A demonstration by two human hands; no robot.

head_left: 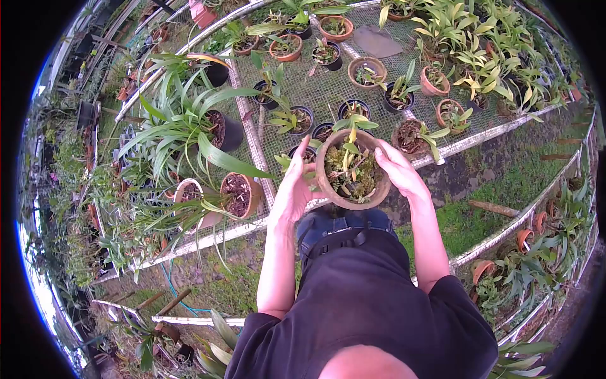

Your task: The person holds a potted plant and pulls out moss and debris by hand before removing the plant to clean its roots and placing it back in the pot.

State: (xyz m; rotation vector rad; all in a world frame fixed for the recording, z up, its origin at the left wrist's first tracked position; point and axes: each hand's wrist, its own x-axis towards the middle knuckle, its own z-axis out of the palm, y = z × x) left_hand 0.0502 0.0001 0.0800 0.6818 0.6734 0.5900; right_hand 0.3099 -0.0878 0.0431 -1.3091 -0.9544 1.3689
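A round clay pot (322, 174) with moss and a small yellow-green plant is held up in front of my body, over the near edge of the mesh bench. My left hand (295, 184) presses against its left side, fingers pointing up and away. On the right side of the pot, my right hand (399, 169) has its fingers against the rim. Behind the held pot stand small black pots, one with a leafy plant (298, 119). A pot of brown bark (411, 138) sits just beyond my right hand.
The wire mesh bench (303, 81) has a pale frame and carries several potted plants. A black pot with long leaves (231, 131) and two clay pots (252, 196) stand left. Dense yellow-green plants (499, 50) fill the back right. Another bench edge (505, 230) curves along the right.
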